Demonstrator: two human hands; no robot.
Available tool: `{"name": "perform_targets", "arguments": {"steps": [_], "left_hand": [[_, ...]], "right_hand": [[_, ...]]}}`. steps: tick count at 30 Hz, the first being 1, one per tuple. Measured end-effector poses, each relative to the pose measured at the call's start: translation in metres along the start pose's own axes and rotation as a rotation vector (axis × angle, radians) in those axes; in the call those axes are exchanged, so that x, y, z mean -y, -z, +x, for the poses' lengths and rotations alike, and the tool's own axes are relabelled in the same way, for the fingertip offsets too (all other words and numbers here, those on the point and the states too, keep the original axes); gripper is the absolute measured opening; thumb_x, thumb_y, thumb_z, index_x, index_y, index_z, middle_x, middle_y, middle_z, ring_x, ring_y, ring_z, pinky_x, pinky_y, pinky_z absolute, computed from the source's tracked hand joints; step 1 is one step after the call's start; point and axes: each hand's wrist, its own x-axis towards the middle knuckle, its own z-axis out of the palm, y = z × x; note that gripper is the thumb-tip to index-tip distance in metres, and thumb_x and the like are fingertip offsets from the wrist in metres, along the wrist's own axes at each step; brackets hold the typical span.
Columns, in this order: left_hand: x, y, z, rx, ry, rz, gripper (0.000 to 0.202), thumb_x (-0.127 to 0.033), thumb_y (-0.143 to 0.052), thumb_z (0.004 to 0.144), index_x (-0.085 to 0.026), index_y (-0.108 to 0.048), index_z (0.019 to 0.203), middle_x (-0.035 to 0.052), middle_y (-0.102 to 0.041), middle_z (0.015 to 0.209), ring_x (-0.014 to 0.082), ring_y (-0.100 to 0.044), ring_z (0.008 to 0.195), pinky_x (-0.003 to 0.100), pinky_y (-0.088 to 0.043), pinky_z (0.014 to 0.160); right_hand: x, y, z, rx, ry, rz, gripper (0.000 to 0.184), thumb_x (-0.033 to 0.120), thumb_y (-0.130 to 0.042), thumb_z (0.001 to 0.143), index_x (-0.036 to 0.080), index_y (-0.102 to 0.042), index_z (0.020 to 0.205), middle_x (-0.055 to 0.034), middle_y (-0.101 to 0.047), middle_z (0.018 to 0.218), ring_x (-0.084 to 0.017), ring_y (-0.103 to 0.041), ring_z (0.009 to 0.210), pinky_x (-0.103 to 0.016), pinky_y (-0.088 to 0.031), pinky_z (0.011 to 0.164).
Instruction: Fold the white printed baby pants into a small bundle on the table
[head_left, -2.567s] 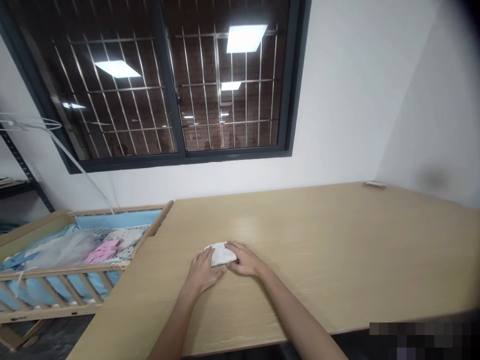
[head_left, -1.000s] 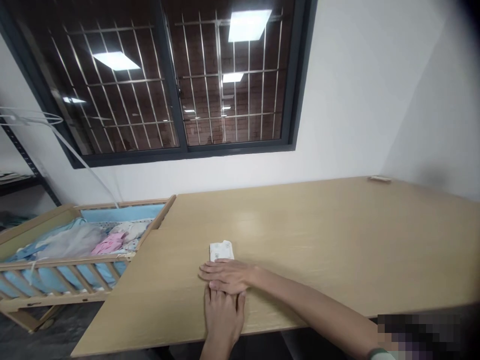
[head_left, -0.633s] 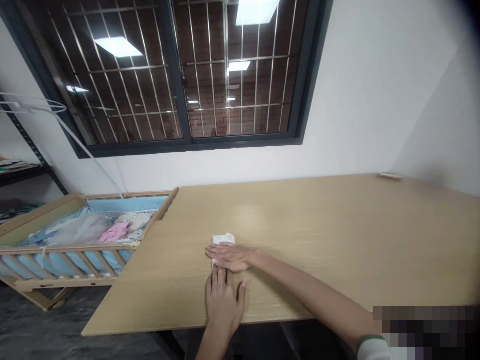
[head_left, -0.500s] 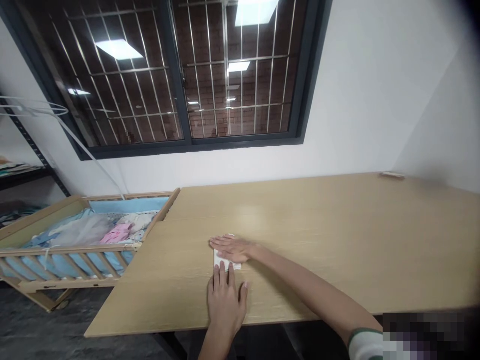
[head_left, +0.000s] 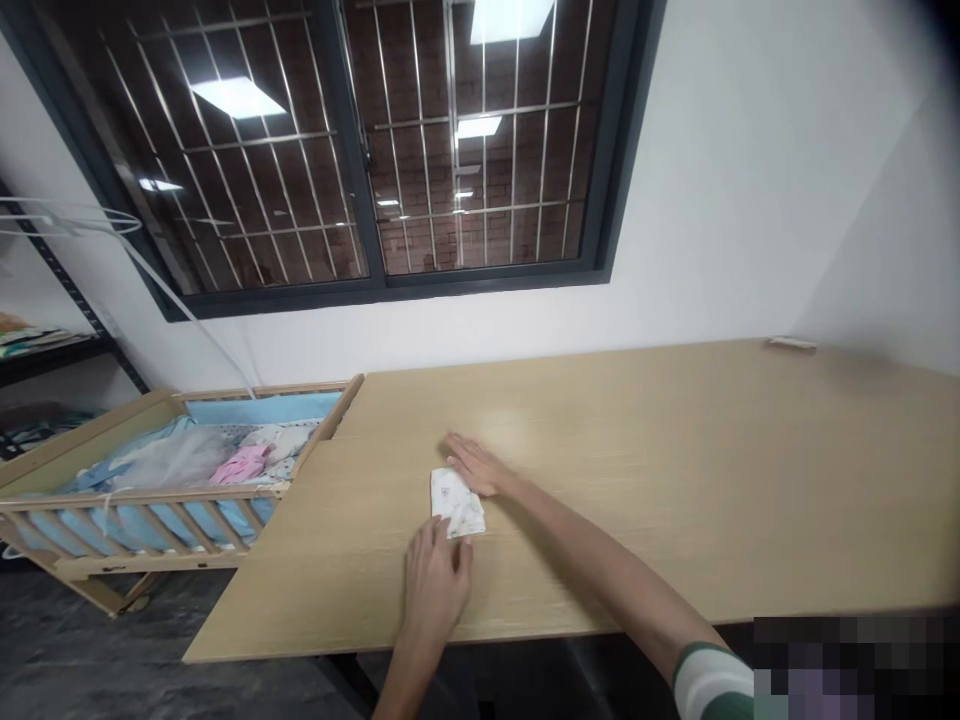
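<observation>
A small folded white cloth with a faint print (head_left: pixel 456 505) lies on the light wooden table (head_left: pixel 675 480), near its front left part. My left hand (head_left: pixel 437 582) rests flat just in front of the cloth, fingertips touching its near edge. My right hand (head_left: pixel 474 464) lies open and flat at the cloth's far edge, fingers stretched out to the left. Neither hand grips anything.
A wooden baby crib (head_left: pixel 142 500) with blue lining and pink and white clothes stands left of the table. A barred dark window is on the wall behind. A small flat object (head_left: pixel 791 343) lies at the table's far right corner. A dark shelf stands at far left.
My right hand has slid off the cloth toward the far side, uncovering it. My left hand has drawn back slightly to the cloth's near edge. Earlier both hands pressed on the cloth.
</observation>
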Motion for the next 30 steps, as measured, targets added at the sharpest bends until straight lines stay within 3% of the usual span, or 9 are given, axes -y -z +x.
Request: {"name": "perform_targets", "arguments": {"steps": [3,6,11,15,18,22,26,30], "left_hand": [[0.013,0.017,0.021,0.039,0.165,0.103,0.046,-0.047,-0.032,0.101,-0.017,-0.065,0.111,0.0161,-0.069,0.112,0.0310,-0.063,0.110,0.041,-0.045,0.096],[0.015,0.023,0.042,0.120,0.241,0.200,0.052,-0.050,-0.031,0.101,-0.013,-0.067,0.104,0.0196,-0.071,0.108,0.0342,-0.064,0.108,0.043,-0.045,0.092],[0.007,0.017,0.064,0.200,0.214,0.177,0.050,-0.049,-0.037,0.100,-0.008,-0.066,0.107,0.0230,-0.071,0.110,0.0352,-0.067,0.105,0.042,-0.045,0.088],[0.008,0.020,0.061,0.235,0.181,0.122,0.043,-0.044,-0.037,0.100,-0.010,-0.064,0.107,0.0207,-0.073,0.107,0.0310,-0.069,0.102,0.037,-0.045,0.084],[0.017,0.034,0.045,0.236,0.176,0.076,0.040,-0.043,-0.035,0.101,-0.013,-0.061,0.105,0.0180,-0.073,0.103,0.0288,-0.069,0.098,0.034,-0.045,0.079],[0.039,0.070,0.007,0.219,0.143,-0.017,0.035,-0.047,-0.033,0.101,-0.020,-0.054,0.093,0.0079,-0.069,0.089,0.0232,-0.067,0.087,0.030,-0.044,0.073],[0.079,0.117,-0.045,0.175,0.049,-0.246,0.042,-0.063,-0.044,0.092,-0.025,-0.043,0.075,-0.0036,-0.049,0.067,0.0179,-0.055,0.066,0.026,-0.040,0.063],[0.130,0.168,-0.096,0.234,0.123,-0.260,0.054,-0.073,-0.056,0.080,-0.024,-0.042,0.065,-0.0059,-0.036,0.060,0.0144,-0.043,0.056,0.024,-0.035,0.056]], "right_hand": [[0.003,0.000,-0.010,-0.200,-0.071,-0.007,0.057,0.046,-0.036,0.104,0.018,-0.037,0.153,-0.0154,-0.040,0.157,-0.027,-0.035,0.145,-0.045,-0.027,0.119],[0.007,-0.002,-0.019,-0.295,-0.130,0.020,0.041,0.034,-0.048,0.099,0.016,-0.055,0.135,-0.0155,-0.059,0.129,-0.026,-0.054,0.123,-0.042,-0.040,0.108],[0.013,-0.006,-0.030,-0.217,-0.171,0.116,0.027,0.025,-0.061,0.091,0.016,-0.065,0.116,-0.0099,-0.062,0.110,-0.020,-0.061,0.097,-0.034,-0.048,0.093],[0.029,-0.009,-0.037,-0.209,-0.246,0.173,0.021,0.020,-0.067,0.084,0.016,-0.067,0.104,-0.0076,-0.061,0.104,-0.018,-0.060,0.090,-0.032,-0.048,0.087],[0.051,-0.014,-0.045,-0.212,-0.274,0.198,0.018,0.018,-0.069,0.081,0.016,-0.065,0.098,-0.0053,-0.062,0.097,-0.017,-0.058,0.087,-0.029,-0.048,0.082],[0.096,-0.028,-0.066,-0.182,-0.270,0.282,0.016,0.017,-0.069,0.078,0.015,-0.062,0.092,-0.0039,-0.061,0.093,-0.015,-0.056,0.082,-0.025,-0.045,0.075],[0.159,-0.049,-0.096,-0.054,-0.271,0.524,0.019,0.019,-0.071,0.073,0.017,-0.060,0.088,0.0015,-0.059,0.083,-0.012,-0.053,0.074,-0.022,-0.039,0.066],[0.224,-0.076,-0.120,0.110,-0.336,0.893,0.029,0.025,-0.078,0.066,0.019,-0.060,0.087,0.0061,-0.055,0.073,-0.010,-0.049,0.066,-0.021,-0.034,0.060]]}}
